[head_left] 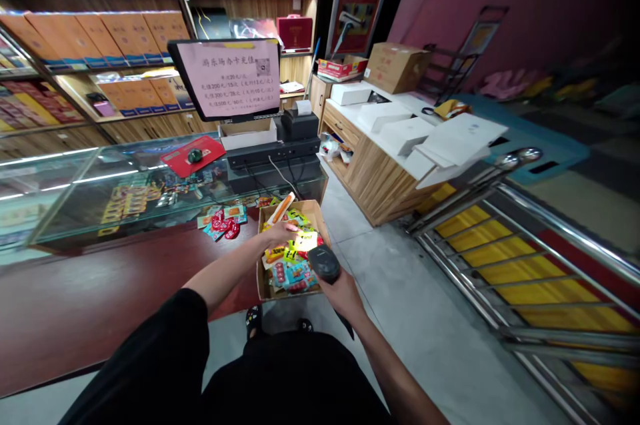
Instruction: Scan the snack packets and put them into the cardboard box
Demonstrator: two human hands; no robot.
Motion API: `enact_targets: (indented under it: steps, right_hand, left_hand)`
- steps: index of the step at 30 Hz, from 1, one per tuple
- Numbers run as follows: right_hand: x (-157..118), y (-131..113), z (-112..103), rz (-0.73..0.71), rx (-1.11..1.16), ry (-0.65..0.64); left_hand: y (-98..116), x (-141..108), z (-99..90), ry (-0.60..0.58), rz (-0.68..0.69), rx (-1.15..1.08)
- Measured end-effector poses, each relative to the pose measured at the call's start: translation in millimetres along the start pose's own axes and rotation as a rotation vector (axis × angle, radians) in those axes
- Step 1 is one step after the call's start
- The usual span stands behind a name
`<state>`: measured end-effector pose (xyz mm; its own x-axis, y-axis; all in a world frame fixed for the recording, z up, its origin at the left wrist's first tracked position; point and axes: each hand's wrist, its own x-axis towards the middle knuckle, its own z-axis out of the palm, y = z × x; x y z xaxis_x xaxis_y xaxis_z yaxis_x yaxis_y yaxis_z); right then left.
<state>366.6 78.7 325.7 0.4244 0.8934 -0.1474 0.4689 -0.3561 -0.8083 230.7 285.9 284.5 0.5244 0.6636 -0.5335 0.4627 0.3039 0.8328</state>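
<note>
A cardboard box (320, 212) at the counter's edge holds many small snack packets in yellow, red and blue. My left hand (281, 234) reaches over it, its fingers at a brightly lit yellow packet (306, 241); what they grip, if anything, is too small to make out. In my right hand (343, 292) is a black handheld scanner (324, 263), held over the box's right side with its head toward the lit packet. Blue packets (295, 275) lie in the near part of the box. Several red and blue packets (225, 222) rest on the counter left of the box.
Behind the box stand a monitor (235, 78) with a paper sheet over its screen and a receipt printer (300, 122). A red sheet (193, 155) lies on the glass counter. White boxes (400, 132) and a metal railing (500, 265) are to the right.
</note>
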Motion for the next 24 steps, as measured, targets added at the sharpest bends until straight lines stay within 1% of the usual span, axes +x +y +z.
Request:
enact_targets:
  steps: [2,5,7,10,13,17,21,24]
  right_hand:
    - [1.6,-1.8,2.9,0.004,-0.005,0.000]
    - [6.7,-6.3,11.0,-0.001,0.001,0.002]
    - [11.6,-11.2,19.1,-0.007,-0.013,0.009]
    - [20.7,-22.2,35.8,-0.015,-0.044,0.003]
    - [31.3,-38.2,56.9,-0.029,-0.064,-0.022]
    - [46.7,-64.5,90.3,-0.020,-0.144,-0.052]
    - [62.0,-85.8,128.2,-0.053,-0.124,-0.095]
    - [71.9,-96.6,155.7,-0.059,-0.110,-0.127]
  left_hand:
    - [2.9,-2.1,-3.3,-0.026,-0.021,-0.024]
    - [5.2,-4.6,-12.9,-0.096,-0.033,-0.115]
    - [3.2,-4.4,-23.7,-0.150,-0.030,-0.197]
    - [-5.8,-2.6,-48.9,-0.172,-0.024,-0.252]
    - [-19.5,-3.7,-84.0,-0.137,-0.014,-0.237]
    - [-42.1,-9.8,-139.5,-0.030,-0.047,-0.195]
    - [-71.9,-9.0,-195.6,0.113,-0.131,-0.120]
    - [-96.8,-2.5,-232.3,0.199,-0.210,-0.040]
